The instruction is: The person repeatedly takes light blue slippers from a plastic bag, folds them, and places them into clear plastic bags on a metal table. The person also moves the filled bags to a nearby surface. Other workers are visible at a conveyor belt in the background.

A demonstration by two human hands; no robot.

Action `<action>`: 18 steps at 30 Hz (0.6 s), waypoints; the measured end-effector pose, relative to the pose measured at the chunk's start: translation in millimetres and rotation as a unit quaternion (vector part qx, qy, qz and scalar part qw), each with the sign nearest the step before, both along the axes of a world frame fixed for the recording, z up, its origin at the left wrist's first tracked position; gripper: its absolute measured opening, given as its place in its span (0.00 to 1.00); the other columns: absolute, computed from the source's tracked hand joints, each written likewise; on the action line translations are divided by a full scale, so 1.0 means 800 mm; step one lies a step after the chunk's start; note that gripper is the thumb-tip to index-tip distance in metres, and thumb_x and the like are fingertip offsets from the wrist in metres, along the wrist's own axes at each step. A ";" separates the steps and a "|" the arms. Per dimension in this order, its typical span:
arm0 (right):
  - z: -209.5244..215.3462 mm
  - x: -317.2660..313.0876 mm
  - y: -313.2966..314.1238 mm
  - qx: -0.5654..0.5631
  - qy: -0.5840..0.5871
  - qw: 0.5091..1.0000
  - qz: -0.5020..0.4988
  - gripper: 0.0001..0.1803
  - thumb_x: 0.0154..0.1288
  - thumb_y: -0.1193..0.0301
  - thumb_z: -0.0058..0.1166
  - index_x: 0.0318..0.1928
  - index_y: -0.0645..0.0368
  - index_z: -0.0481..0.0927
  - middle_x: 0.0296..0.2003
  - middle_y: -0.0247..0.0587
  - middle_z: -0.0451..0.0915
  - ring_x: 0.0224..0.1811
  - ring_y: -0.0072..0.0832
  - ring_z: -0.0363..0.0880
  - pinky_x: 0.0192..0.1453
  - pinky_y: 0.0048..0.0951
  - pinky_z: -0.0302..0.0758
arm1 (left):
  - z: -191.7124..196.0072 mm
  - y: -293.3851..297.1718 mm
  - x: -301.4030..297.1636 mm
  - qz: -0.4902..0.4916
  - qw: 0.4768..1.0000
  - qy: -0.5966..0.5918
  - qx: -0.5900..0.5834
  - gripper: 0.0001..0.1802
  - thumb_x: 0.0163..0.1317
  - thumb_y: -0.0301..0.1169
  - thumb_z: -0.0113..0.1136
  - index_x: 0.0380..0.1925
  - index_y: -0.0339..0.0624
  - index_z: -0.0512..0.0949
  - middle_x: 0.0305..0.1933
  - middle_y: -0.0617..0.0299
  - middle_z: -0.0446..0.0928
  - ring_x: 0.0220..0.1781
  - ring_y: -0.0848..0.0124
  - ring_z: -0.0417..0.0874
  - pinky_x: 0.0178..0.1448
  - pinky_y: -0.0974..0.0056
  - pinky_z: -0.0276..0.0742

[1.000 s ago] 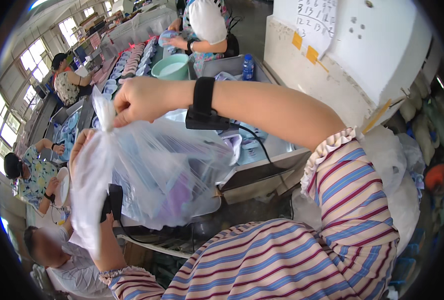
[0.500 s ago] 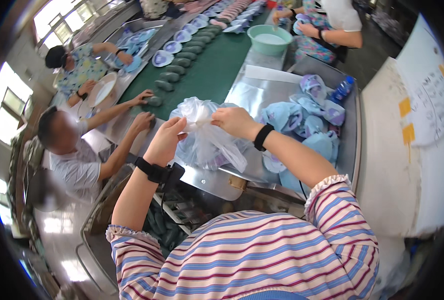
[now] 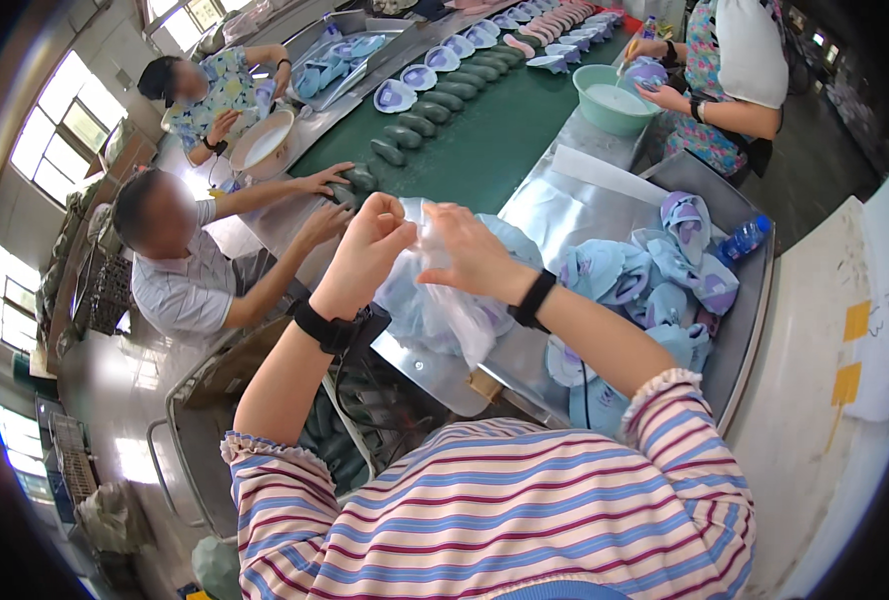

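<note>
A translucent plastic bag (image 3: pixel 465 322) with pale blue contents rests on the near end of the metal worktop, its gathered neck drawn up between my hands. My left hand (image 3: pixel 370 248) is closed, pinching the plastic at the left of the neck. On the other side my right hand (image 3: pixel 480 255) has its thumb spread from its fingers, which lie against the gathered plastic. Right of the bag lies a pile of pale blue and purple fabric shoe uppers (image 3: pixel 630 280).
A green conveyor belt (image 3: pixel 475 165) carries rows of dark shoe lasts (image 3: pixel 420 123) and uppers. Left, a co-worker's hands (image 3: pixel 330 185) touch lasts; a crate of lasts (image 3: pixel 330 440) stands below. A green basin (image 3: pixel 615 105) and blue-capped bottle (image 3: pixel 745 240) sit to the right.
My right hand has loosened from its pinch at the bag's neck, its thumb now apart from the fingers. My left hand has curled tighter. The whole view has shifted.
</note>
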State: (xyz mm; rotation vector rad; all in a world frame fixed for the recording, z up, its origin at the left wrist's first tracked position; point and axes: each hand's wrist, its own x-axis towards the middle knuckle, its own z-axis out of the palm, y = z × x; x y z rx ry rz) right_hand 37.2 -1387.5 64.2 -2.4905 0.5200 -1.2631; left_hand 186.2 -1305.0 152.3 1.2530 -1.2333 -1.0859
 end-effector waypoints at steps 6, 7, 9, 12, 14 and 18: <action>-0.027 0.008 -0.013 0.268 0.084 0.948 0.149 0.27 0.53 0.54 0.64 0.44 0.61 0.72 0.39 0.51 0.77 0.45 0.45 0.76 0.47 0.39 0.72 | 0.031 -0.012 0.057 0.017 0.981 0.144 0.126 0.23 0.60 0.22 0.54 0.55 0.44 0.62 0.25 0.69 0.66 0.23 0.81 0.66 0.24 0.74 0.60; -0.028 0.001 -0.018 0.281 0.079 0.947 0.137 0.25 0.54 0.55 0.63 0.43 0.60 0.73 0.38 0.48 0.78 0.43 0.45 0.77 0.46 0.39 0.73 | 0.039 -0.019 0.050 0.014 0.979 0.149 0.139 0.24 0.60 0.22 0.54 0.56 0.44 0.61 0.25 0.69 0.67 0.24 0.81 0.67 0.25 0.75 0.60; -0.019 -0.013 -0.018 0.204 0.109 0.969 0.084 0.14 0.56 0.65 0.60 0.39 0.57 0.74 0.33 0.42 0.79 0.39 0.43 0.78 0.42 0.38 0.74 | 0.060 -0.027 0.036 -0.053 0.980 0.110 0.154 0.25 0.60 0.23 0.53 0.58 0.44 0.61 0.25 0.68 0.68 0.25 0.80 0.68 0.27 0.75 0.61; -0.017 -0.073 -0.033 0.132 0.080 0.985 -0.077 0.08 0.57 0.68 0.54 0.35 0.58 0.76 0.35 0.43 0.79 0.40 0.43 0.78 0.42 0.39 0.74 | 0.102 -0.052 0.014 -0.216 0.967 -0.009 0.138 0.23 0.60 0.23 0.54 0.56 0.41 0.64 0.30 0.67 0.71 0.27 0.82 0.68 0.29 0.75 0.63; -0.024 -0.149 -0.028 0.090 0.141 0.973 -0.160 0.07 0.60 0.69 0.48 0.35 0.56 0.77 0.33 0.42 0.79 0.38 0.42 0.79 0.41 0.37 0.75 | 0.135 -0.072 0.018 -0.272 0.938 -0.210 0.052 0.11 0.55 0.18 0.53 0.39 0.37 0.74 0.31 0.66 0.69 0.32 0.78 0.70 0.37 0.73 0.68; -0.030 -0.121 -0.010 0.156 0.105 0.978 -0.088 0.08 0.58 0.69 0.45 0.29 0.59 0.75 0.31 0.48 0.78 0.36 0.44 0.77 0.41 0.42 0.72 | 0.150 -0.060 0.074 -0.314 0.873 -0.371 0.036 0.08 0.62 0.23 0.52 0.42 0.36 0.74 0.31 0.60 0.74 0.30 0.69 0.72 0.38 0.66 0.70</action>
